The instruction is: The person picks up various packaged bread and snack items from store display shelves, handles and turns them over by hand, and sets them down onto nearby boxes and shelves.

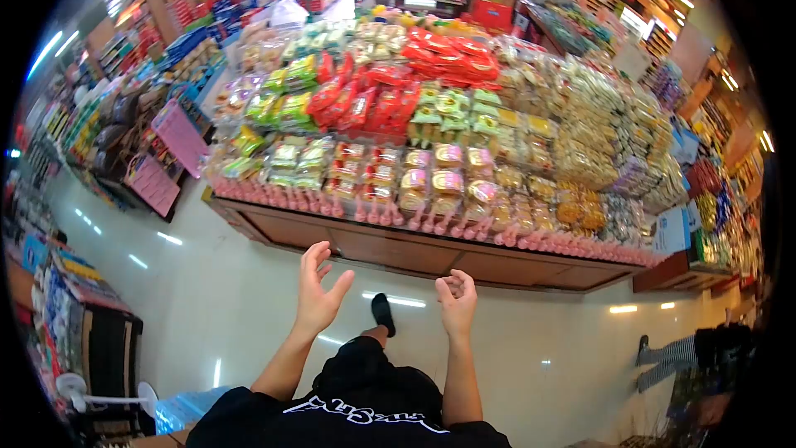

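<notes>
The wooden display stand (431, 253) rises just beyond both raised hands, its sloped top packed with bagged snacks (431, 170). The left hand (319, 290) is spread open, fingers apart, holding nothing — the right hand (456, 299) curls loosely, also empty. Far right, another person's legs (667, 358) cross the pale floor (215, 299).

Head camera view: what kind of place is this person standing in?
Most likely a grocery shop or supermarket. A wooden display stand is piled with packaged snacks, shelves of goods line the aisles, and a pink sign hangs beside the stand. The left hand and right hand are raised and empty.
</notes>
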{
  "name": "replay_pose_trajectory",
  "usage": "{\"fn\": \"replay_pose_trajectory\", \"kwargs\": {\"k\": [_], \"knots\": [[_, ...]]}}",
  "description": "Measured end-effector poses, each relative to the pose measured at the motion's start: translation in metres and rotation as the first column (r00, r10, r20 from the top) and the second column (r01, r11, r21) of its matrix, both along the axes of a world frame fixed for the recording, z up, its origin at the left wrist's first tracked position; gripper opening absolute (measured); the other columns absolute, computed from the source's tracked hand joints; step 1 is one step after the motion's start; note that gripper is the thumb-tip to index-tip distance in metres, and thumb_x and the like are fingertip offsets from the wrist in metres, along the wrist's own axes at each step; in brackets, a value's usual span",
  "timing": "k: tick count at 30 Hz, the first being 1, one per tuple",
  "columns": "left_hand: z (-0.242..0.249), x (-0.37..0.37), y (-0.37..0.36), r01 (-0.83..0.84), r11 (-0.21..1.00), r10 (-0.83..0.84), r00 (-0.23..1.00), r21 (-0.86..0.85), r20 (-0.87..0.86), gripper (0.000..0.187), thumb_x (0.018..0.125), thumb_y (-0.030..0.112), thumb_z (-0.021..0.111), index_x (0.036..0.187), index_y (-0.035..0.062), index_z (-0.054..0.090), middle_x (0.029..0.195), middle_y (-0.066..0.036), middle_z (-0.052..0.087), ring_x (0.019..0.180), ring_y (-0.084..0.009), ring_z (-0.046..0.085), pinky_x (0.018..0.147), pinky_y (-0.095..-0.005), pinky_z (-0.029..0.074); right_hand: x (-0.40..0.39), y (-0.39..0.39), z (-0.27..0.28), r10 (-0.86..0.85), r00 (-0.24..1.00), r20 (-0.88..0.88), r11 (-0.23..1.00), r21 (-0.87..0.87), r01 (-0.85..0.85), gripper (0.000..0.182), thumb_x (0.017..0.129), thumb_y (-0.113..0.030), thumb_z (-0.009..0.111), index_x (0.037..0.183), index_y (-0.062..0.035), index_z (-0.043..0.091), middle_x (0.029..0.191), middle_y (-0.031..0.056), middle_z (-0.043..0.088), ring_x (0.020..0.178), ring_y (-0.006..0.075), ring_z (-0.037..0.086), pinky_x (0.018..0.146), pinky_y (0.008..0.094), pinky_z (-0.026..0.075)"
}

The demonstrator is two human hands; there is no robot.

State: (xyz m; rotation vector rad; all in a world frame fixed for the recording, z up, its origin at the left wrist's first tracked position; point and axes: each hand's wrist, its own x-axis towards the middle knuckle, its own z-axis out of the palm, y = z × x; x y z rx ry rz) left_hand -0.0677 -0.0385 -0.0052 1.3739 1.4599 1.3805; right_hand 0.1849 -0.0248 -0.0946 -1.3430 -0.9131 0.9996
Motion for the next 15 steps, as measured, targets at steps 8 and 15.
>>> {"fn": "replay_pose_trajectory", "kwargs": {"k": [8, 15], "knots": [[-0.016, 0.085, 0.106, 0.203, 0.979, -0.203, 0.979, -0.013, 0.015, 0.063, 0.084, 0.012, 0.07, 0.137, 0.0041, 0.038, 0.136, -0.01, 0.041, 0.127, -0.0247, 0.043, 0.102, -0.0383, 0.039, 0.097, 0.051, -0.009, -0.203, 0.977, 0.061, 0.977, -0.053, 0.206, 0.045, 0.081, -0.014, 0.074, 0.119, 0.0008, 0.053, 0.104, 0.0105, 0.061, 0.087, 0.0155, 0.06, 0.075, 0.0285, 0.05], [-0.018, 0.157, 0.208, 0.274, 0.962, -0.274, 0.961, -0.012, 0.026, 0.063, 0.084, 0.014, 0.071, 0.137, 0.0038, 0.039, 0.135, -0.011, 0.04, 0.126, -0.0247, 0.044, 0.101, -0.038, 0.039, 0.173, 0.138, 0.009, -0.171, 0.96, 0.22, 0.981, -0.053, 0.187, 0.042, 0.083, -0.008, 0.072, 0.119, 0.0015, 0.051, 0.104, 0.0084, 0.06, 0.084, 0.0114, 0.058, 0.068, 0.0241, 0.051]]}}
